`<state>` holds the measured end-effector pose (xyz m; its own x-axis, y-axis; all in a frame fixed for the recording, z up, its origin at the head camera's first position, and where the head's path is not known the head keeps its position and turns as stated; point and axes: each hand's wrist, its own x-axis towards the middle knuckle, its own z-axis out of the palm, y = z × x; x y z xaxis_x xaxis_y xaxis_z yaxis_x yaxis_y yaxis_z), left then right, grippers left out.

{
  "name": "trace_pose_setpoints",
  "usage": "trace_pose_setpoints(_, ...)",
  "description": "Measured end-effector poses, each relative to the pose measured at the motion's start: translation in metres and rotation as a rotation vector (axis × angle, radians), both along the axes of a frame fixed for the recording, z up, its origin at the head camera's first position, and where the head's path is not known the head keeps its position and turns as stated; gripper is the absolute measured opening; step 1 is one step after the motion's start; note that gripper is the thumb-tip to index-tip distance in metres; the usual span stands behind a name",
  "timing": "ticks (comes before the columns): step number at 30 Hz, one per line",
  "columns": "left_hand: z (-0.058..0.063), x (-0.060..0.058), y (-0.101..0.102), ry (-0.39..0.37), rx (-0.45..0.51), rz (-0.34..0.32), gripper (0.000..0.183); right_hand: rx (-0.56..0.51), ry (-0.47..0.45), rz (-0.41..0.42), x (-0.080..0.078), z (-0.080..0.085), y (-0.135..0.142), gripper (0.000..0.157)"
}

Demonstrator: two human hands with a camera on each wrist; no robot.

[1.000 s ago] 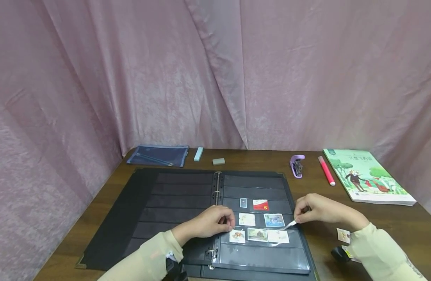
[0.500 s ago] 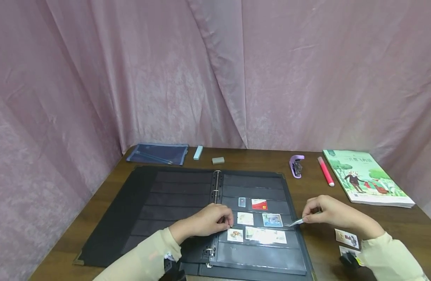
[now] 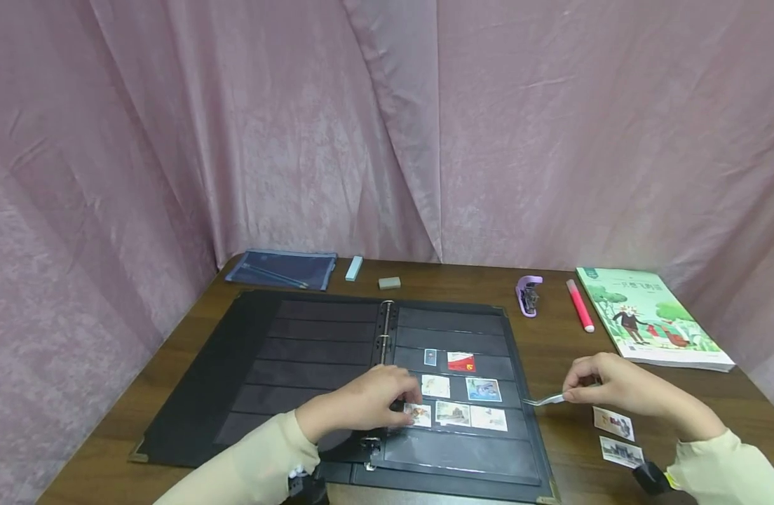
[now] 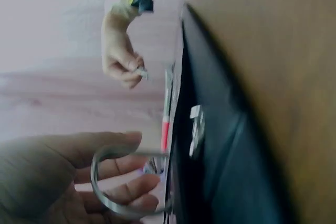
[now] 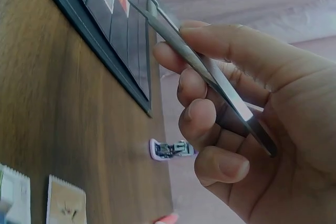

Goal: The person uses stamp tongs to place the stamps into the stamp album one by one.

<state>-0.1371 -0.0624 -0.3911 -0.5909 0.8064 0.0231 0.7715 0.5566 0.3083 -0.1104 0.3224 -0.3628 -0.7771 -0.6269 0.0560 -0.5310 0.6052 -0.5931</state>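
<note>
A black ring-binder stamp album point(image 3: 179, 400) lies spread out, with several stamps in the clear strips of its right page; one is a red-and-white stamp point(image 3: 460, 362). My left hand point(image 3: 362, 398) is over that page's inner edge, its fingers overlapping the lowest-left stamp point(image 3: 420, 414). The left wrist view shows loosely bent fingers with nothing held, behind a metal binder ring point(image 4: 100, 177). Beyond the album's right edge, my right hand point(image 3: 608, 382) pinches metal tweezers point(image 5: 199, 66). Their tips stand apart with nothing between them and point toward the album.
Two loose stamps, an upper one point(image 3: 613, 424) and a lower one point(image 3: 621, 452), lie by my right wrist. Along the back are a blue mesh pouch point(image 3: 282, 270), a light-blue bar point(image 3: 354, 268), a grey eraser point(image 3: 390, 283), a purple stapler point(image 3: 528, 296), a red marker point(image 3: 580, 306) and a green book point(image 3: 652, 315).
My right hand has drawn the tweezers off the page to the right, past the album's edge. My left fingers have spread and shifted slightly over the lowest-left stamp.
</note>
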Motion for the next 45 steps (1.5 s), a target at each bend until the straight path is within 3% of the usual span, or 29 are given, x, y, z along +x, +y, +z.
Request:
trace_pose_setpoints(8, 0.003, 0.026, 0.008, 0.102, -0.077, 0.005, 0.023, -0.009, 0.048, -0.005, 0.016, -0.003, 0.017, 0.009)
trace_pose_setpoints(15, -0.003, 0.040, 0.009, 0.143, -0.068, 0.055, 0.033, -0.001, 0.092, -0.055, 0.029, -0.004, 0.037, 0.013)
trace_pose_setpoints(20, -0.006, 0.040, 0.005, 0.211, -0.048, 0.086, 0.040, 0.025, 0.140, -0.135, 0.034, -0.006, 0.062, 0.017)
trace_pose_setpoints(27, -0.015, 0.045, 0.004, 0.263, -0.023, 0.069, 0.048, -0.006, 0.046, -0.204, 0.056, -0.025, 0.101, 0.018)
trace_pose_setpoints(33, -0.018, 0.045, 0.006, 0.318, -0.034, 0.056, 0.047, 0.108, 0.008, -0.321, 0.067, -0.036, 0.122, 0.015)
trace_pose_setpoints(36, -0.017, 0.046, 0.007, 0.323, -0.047, 0.067, 0.047, 0.143, -0.017, -0.338, 0.069, -0.038, 0.131, 0.016)
trace_pose_setpoints(39, -0.015, 0.047, 0.007, 0.308, -0.059, 0.075, 0.046, 0.120, -0.014, -0.332, 0.069, -0.041, 0.137, 0.018)
trace_pose_setpoints(45, -0.014, 0.049, 0.005, 0.314, -0.075, 0.080, 0.047, 0.098, -0.094, -0.352, 0.068, -0.043, 0.141, 0.020)
